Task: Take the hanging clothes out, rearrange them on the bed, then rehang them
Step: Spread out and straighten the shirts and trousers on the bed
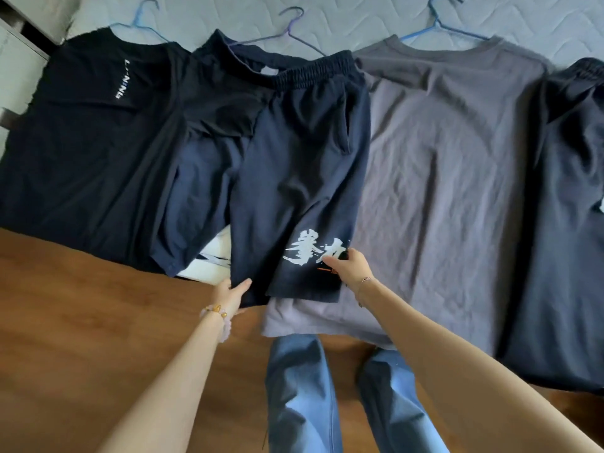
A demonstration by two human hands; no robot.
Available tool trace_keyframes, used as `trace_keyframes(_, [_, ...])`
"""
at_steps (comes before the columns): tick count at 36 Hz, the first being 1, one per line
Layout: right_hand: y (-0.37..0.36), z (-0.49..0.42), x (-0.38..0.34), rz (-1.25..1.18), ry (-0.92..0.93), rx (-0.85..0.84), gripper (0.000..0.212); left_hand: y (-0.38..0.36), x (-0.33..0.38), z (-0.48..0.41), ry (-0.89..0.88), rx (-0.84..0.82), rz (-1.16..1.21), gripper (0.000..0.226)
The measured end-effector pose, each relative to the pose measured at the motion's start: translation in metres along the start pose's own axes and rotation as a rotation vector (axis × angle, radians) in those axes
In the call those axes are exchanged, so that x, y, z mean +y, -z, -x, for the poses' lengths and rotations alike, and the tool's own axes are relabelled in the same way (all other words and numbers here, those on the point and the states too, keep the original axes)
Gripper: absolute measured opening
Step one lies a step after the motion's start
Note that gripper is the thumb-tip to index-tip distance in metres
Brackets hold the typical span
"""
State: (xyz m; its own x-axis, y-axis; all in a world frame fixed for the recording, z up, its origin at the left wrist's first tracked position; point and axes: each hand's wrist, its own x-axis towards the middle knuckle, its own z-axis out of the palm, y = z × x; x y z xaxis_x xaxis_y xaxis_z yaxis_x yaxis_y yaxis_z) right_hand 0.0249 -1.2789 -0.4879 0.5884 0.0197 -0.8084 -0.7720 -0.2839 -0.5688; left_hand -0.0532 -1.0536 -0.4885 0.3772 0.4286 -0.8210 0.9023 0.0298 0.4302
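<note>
Judging from how things lie, we are in the middle stretch of the job; the clothes are off the rail and spread on the bed (pixel 228 14), and none is rehung yet. Four garments lie side by side across the quilted mattress; a black T-shirt (pixel 85 142) at the left, the navy shorts (pixel 294 178) next, partly overlapping it, then a grey T-shirt (pixel 451 165), and a dark garment (pixel 568 207) at the far right, cut off by the edge of view. Three wire hangers show at the top; a blue hanger (pixel 137 22) in the black shirt's neck, a purple hanger (pixel 287 31) above the shorts' waistband, another blue hanger (pixel 438 24) in the grey shirt's collar; whether the fourth garment has one we cannot tell.

We are working on the shorts; our left hand (pixel 233 292) pinches the hem of the printed leg, thumb on top; our right hand (pixel 349 268) curls its fingers round that leg's other edge, just beside the white lettering. The hem overhangs the bed edge above the wooden floor (pixel 81 305) and lies over the grey shirt's lower corner.

What remains, as we read it, is to finish straightening these pieces, then carry everything back to hang.
</note>
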Motion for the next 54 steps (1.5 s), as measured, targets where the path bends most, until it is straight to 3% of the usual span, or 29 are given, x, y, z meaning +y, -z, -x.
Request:
trace_keyframes(2, [-0.007,0.005,-0.012,-0.063,-0.003,0.017,0.011,0.011,0.009,0.0,0.0,-0.082,0.091,0.024])
trace_keyframes(6, [-0.013,0.016,-0.059,-0.146,0.12,0.118,0.013,0.049,0.052,-0.001,-0.036,-0.146,0.415,0.012])
trace_keyframes(8, [-0.022,0.013,-0.093,-0.172,0.185,0.131,0.013,0.075,0.083,-0.007,-0.05,-0.183,0.51,0.02])
trace_keyframes(11, [-0.048,0.002,-0.156,-0.198,0.29,0.1,0.011,0.11,0.131,-0.021,-0.074,-0.212,0.596,0.032])
trace_keyframes(15, [-0.084,-0.02,-0.236,-0.165,0.413,0.05,0.012,0.137,0.196,-0.044,-0.034,-0.185,0.747,0.016])
trace_keyframes(17, [-0.092,-0.03,-0.265,-0.27,0.436,-0.058,0.006,0.149,0.218,-0.065,-0.064,-0.186,0.852,0.016])
trace_keyframes(20, [-0.085,-0.037,-0.281,-0.356,0.391,-0.206,0.039,0.159,0.233,-0.09,-0.123,-0.231,0.913,0.027])
trace_keyframes(22, [-0.072,-0.04,-0.273,-0.233,0.36,-0.192,0.051,0.154,0.231,-0.094,-0.148,-0.244,0.832,0.041])
trace_keyframes(24, [-0.059,-0.042,-0.253,-0.181,0.33,-0.117,0.045,0.141,0.219,-0.087,-0.17,-0.241,0.646,0.051])
trace_keyframes(29, [-0.021,-0.035,-0.164,-0.132,0.228,0.296,0.025,0.078,0.166,-0.052,-0.349,-0.122,0.287,0.015])
trace_keyframes(32, [0.006,-0.025,-0.101,0.098,0.114,0.526,0.027,0.031,0.131,-0.039,-0.444,-0.225,-0.062,0.013])
trace_keyframes(34, [0.022,-0.013,-0.066,0.227,0.059,0.584,0.033,0.0,0.12,-0.031,-0.447,-0.304,-0.221,0.021])
trace_keyframes(37, [0.042,-0.001,-0.025,0.49,0.03,0.522,0.044,-0.043,0.121,-0.033,-0.477,-0.381,-0.347,0.038])
trace_keyframes(43, [0.061,0.007,0.018,0.823,0.053,0.306,0.071,-0.103,0.148,-0.039,-0.552,-0.322,-0.462,0.04])
trace_keyframes(47, [0.061,0.004,0.026,0.854,0.091,0.306,0.074,-0.116,0.161,-0.041,-0.597,-0.248,-0.58,0.023])
trace_keyframes(52, [0.064,0.005,0.035,0.871,0.131,0.301,0.075,-0.08,0.167,-0.063,-0.587,0.01,-0.448,0.022])
trace_keyframes(54, [0.067,0.004,0.036,0.856,0.149,0.278,0.074,-0.071,0.166,-0.069,-0.61,0.008,-0.479,0.02])
